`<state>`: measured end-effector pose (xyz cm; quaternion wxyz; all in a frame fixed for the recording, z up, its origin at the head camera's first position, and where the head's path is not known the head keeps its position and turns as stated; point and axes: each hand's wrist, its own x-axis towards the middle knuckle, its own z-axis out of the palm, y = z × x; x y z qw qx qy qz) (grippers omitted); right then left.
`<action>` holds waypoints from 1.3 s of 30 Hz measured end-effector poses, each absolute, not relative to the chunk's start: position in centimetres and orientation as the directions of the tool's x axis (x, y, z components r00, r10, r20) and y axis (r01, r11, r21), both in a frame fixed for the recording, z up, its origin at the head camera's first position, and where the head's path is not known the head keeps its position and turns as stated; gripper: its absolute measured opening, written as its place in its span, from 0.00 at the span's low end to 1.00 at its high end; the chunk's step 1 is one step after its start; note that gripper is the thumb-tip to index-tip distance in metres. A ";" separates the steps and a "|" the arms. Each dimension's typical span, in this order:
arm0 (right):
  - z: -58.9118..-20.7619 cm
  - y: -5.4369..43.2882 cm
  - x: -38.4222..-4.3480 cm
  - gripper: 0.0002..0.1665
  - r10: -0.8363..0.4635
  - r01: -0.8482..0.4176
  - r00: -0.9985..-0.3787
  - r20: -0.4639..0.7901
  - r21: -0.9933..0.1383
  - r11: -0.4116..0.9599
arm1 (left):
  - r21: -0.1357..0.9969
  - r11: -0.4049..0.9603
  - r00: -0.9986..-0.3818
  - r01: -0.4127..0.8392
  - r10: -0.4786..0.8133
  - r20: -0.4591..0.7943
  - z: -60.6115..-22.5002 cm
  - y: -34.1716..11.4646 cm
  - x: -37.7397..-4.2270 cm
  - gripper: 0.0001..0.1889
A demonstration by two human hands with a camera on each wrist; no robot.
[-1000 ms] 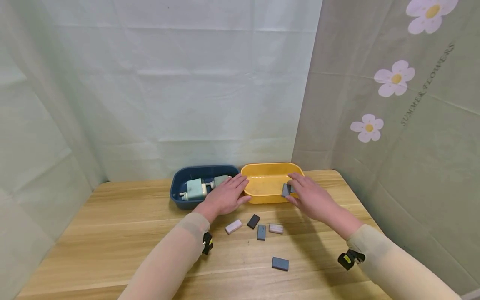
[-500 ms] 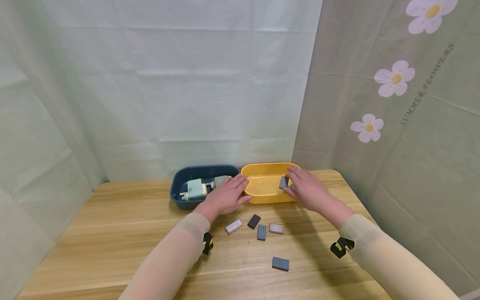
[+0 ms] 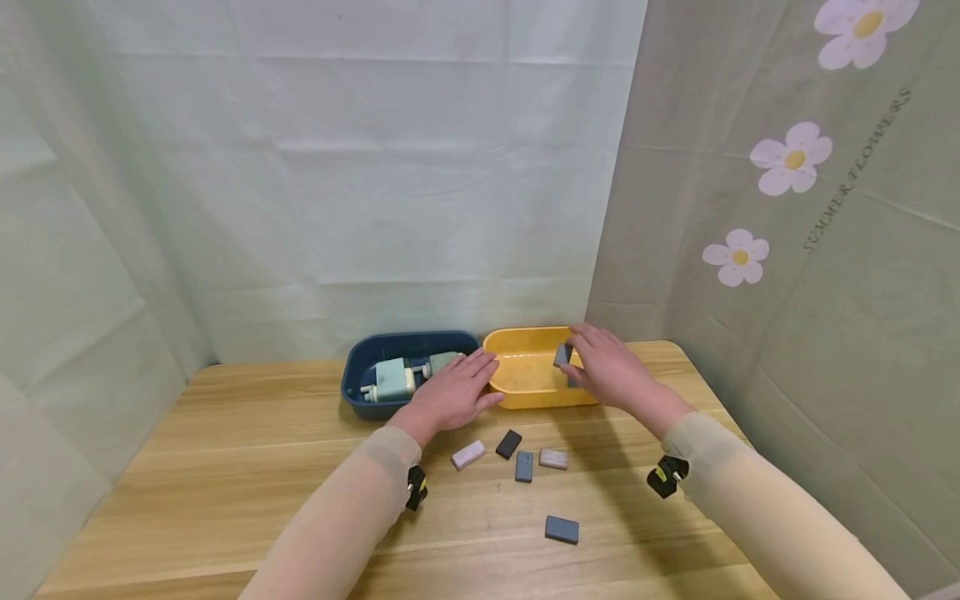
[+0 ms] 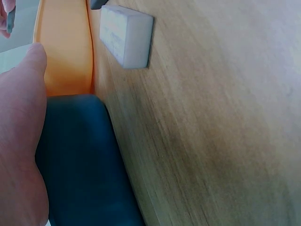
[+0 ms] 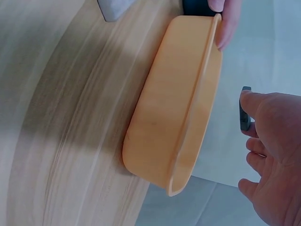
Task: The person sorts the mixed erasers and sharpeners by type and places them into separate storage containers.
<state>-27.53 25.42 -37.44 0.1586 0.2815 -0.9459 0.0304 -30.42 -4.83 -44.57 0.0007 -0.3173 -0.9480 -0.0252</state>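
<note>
My right hand (image 3: 611, 371) pinches a small slate-grey rectangular block (image 3: 562, 354) between thumb and fingers, above the yellow bin (image 3: 525, 400). In the right wrist view the block (image 5: 244, 108) shows edge-on, raised above the bin's rim. A second slate block (image 3: 572, 382) shows in the bin just below that hand, partly hidden by it. My left hand (image 3: 453, 392) lies with fingers extended over the meeting rims of the navy bin (image 3: 363, 410) and the yellow one. Pale green square bottles (image 3: 392, 379) with cream collars lie in the navy bin, partly covered by that hand.
On the wooden table (image 3: 247, 467), in front of the bins, lie a pinkish-white block (image 3: 468, 454), a black block (image 3: 508, 443), a slate block (image 3: 524, 467) and a pale block (image 3: 553, 458). Another slate block (image 3: 562, 529) lies nearer. Curtains (image 3: 375, 208) hang behind and beside the table.
My right hand has moved left and farther back over the yellow bin, carrying the pinched block higher in the head view. My left hand stays in place.
</note>
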 end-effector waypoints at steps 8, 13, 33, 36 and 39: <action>-37.6 25.1 -28.5 0.26 -0.510 -0.521 -0.813 0.282 0.037 0.853 | 0.038 0.802 -0.802 0.597 0.597 0.011 -44.5 -4.8 -30.3 0.41; -37.9 25.0 -29.1 0.26 -0.494 -0.501 -0.833 0.250 0.039 0.865 | 0.053 0.795 -0.796 0.604 0.605 0.016 -44.5 -4.7 -30.4 0.41; -38.4 24.9 -30.6 0.26 -0.458 -0.458 -0.870 0.182 0.046 0.888 | 0.044 0.806 -0.807 0.590 0.591 -0.001 -44.7 -4.7 -30.6 0.42; -38.5 24.9 -30.6 0.24 -0.460 -0.461 -0.868 0.187 0.042 0.887 | 0.042 0.806 -0.807 0.590 0.590 0.002 -44.7 -4.7 -30.6 0.42; -38.6 24.9 -30.6 0.22 -0.459 -0.461 -0.868 0.190 0.037 0.887 | 0.041 0.804 -0.805 0.593 0.593 0.007 -44.6 -4.7 -30.5 0.42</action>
